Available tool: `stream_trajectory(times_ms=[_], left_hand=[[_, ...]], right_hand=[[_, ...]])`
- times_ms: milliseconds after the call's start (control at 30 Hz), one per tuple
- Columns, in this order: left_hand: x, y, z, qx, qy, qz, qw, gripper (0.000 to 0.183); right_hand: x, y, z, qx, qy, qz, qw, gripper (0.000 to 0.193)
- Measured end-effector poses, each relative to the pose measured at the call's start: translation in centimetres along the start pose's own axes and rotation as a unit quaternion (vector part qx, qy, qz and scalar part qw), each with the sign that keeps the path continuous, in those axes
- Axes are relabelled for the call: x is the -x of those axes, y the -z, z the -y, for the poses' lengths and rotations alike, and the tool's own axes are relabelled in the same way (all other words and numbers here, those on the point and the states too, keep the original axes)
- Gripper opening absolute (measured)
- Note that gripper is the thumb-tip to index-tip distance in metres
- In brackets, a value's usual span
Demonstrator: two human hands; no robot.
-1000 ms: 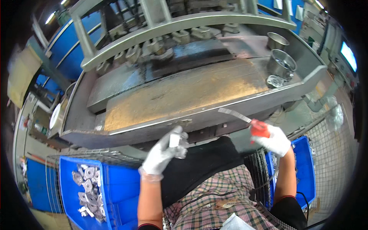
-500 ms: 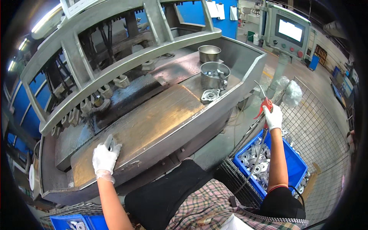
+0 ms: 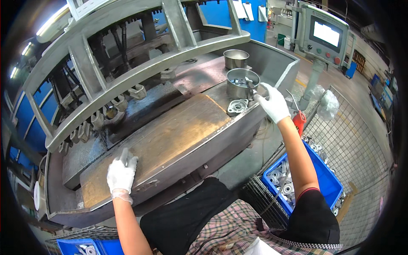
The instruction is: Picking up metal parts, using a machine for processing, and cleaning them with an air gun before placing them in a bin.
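My right hand point(image 3: 273, 103), in a white glove, is beside the near metal pot point(image 3: 236, 91), its fingers apart and nothing seen in them. Small parts lie inside that pot. Just left of the thumb sits a silver cast flange point(image 3: 238, 107) with a round hole. A red air blow gun point(image 3: 299, 121) with a thin nozzle is behind my right forearm, out of the hand. My left hand point(image 3: 122, 171), also gloved, rests on the near left part of a worn wooden board point(image 3: 170, 131). Its fingers are stretched out, with grey-stained tips.
A press frame point(image 3: 144, 63) with hanging clamps spans the bench. A second pot point(image 3: 236, 63) stands behind the first. On the right are a blue bin point(image 3: 325, 182) of cast parts, a wire mesh cage point(image 3: 357, 140) and a control panel point(image 3: 325, 36). Another blue bin point(image 3: 108, 246) is lower left.
My right hand has let go of the red blow gun and moved left to the near pot. The gun has dropped lower. My left hand stays on the board, with only a slight shift.
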State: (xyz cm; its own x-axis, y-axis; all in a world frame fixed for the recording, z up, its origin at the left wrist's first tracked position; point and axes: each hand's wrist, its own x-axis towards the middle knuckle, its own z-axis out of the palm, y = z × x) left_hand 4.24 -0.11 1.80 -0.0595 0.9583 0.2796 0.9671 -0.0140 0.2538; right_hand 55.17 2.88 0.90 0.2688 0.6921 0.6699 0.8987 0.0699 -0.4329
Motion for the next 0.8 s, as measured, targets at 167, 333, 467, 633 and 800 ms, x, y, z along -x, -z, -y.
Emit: stream_trajectory(times_ms=[167, 333, 467, 633, 800], left_hand=[[-0.1, -0.9, 1.8, 0.013, 0.005, -0.014, 1.000, 0.061], [-0.2, -1.1, 1.9, 0.071, -0.004, -0.034, 0.997, 0.059], [-0.7, 0.0, 2.1, 0.114, 0.025, -0.054, 0.992, 0.055], [-1.1, -0.1, 2.4, 0.098, 0.019, -0.099, 0.990, 0.063], [-0.9, -2.0, 2.7, 0.014, 0.021, -0.034, 0.999, 0.068]], right_hand=[[-3.8, -2.3, 1.4, 0.035, 0.012, 0.086, 0.996, 0.041], [-6.1, -1.7, 1.1, 0.047, 0.001, 0.029, 0.998, 0.030], [-7.0, -0.7, -0.2, -0.117, -0.030, -0.044, 0.992, 0.031], [-7.4, -2.0, -1.4, -0.071, -0.088, 0.010, 0.993, 0.032], [-7.5, -2.2, -0.6, -0.052, -0.101, 0.051, 0.992, 0.030]])
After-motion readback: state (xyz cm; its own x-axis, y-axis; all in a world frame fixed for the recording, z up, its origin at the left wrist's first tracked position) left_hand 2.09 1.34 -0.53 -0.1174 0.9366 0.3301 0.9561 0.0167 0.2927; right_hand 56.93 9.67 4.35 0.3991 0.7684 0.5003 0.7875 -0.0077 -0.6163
